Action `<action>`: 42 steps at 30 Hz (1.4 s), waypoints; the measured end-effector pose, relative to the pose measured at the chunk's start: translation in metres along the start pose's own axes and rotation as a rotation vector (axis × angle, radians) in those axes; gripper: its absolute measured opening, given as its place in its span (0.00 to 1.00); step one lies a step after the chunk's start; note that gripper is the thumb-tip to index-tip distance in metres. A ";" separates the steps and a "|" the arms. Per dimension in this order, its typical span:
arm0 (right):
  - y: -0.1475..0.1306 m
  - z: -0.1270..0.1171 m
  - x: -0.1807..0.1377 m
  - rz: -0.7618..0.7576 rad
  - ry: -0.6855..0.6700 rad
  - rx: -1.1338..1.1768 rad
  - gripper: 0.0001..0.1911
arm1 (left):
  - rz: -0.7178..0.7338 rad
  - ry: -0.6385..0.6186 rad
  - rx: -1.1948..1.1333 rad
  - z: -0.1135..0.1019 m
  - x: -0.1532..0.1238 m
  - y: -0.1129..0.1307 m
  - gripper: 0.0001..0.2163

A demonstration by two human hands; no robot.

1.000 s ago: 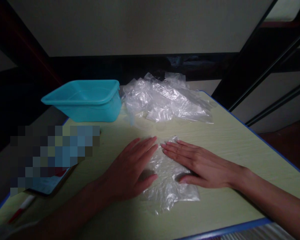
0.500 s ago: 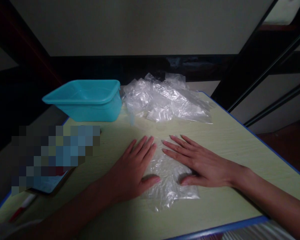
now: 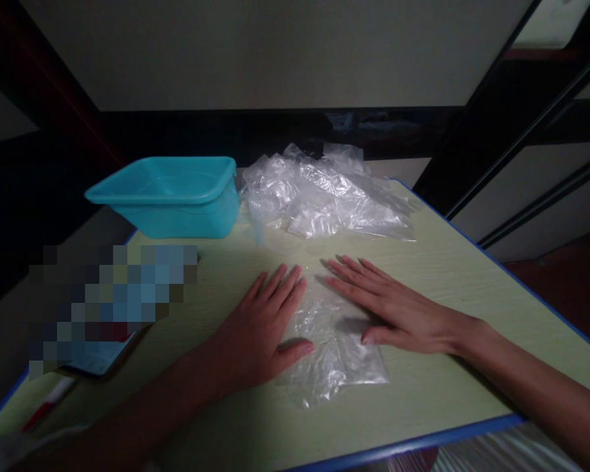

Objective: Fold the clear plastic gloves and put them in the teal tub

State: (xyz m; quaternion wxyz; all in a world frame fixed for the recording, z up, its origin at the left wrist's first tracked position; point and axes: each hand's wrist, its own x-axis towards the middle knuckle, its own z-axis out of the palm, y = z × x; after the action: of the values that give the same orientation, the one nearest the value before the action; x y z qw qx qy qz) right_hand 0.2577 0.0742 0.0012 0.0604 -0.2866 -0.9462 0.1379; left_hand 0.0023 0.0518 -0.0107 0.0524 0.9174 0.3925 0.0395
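Plastic bag, lower center, is lying mostly flat, creases remaining; left hand, right hand flanking, both spread.

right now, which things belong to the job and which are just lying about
In use:
left hand, right hand
clear plastic sheet between them
probably the plastic heap behind

Lying about, apparently:
turquoise tub
red-and-white pen
partly obscured flat item

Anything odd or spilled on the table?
Nothing spilled stands out. The clear plastic by the left hand looks wrinkled, not smooth; the flat object at left is mostly pixelated, so I can't tell.
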 end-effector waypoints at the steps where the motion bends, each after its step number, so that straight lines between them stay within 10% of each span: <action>1: 0.001 -0.001 0.000 -0.007 0.024 0.013 0.40 | -0.006 0.001 -0.004 0.000 0.000 0.000 0.34; 11: -0.009 -0.012 -0.001 -0.087 0.025 -0.036 0.36 | 0.052 0.154 -0.077 0.000 0.000 0.001 0.31; 33: -0.009 -0.007 -0.003 -0.093 -0.120 0.028 0.53 | 0.077 0.035 -0.109 0.000 0.001 0.011 0.36; 42: -0.036 -0.028 -0.010 -0.209 0.029 0.018 0.12 | 0.258 0.164 -0.205 -0.006 0.002 0.007 0.27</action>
State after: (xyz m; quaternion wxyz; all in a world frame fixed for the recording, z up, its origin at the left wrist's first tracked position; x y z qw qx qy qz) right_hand 0.2522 0.0457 0.0380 0.0909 -0.1877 -0.9686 0.1352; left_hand 0.0078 0.0487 -0.0037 0.1081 0.9436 0.2686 0.1606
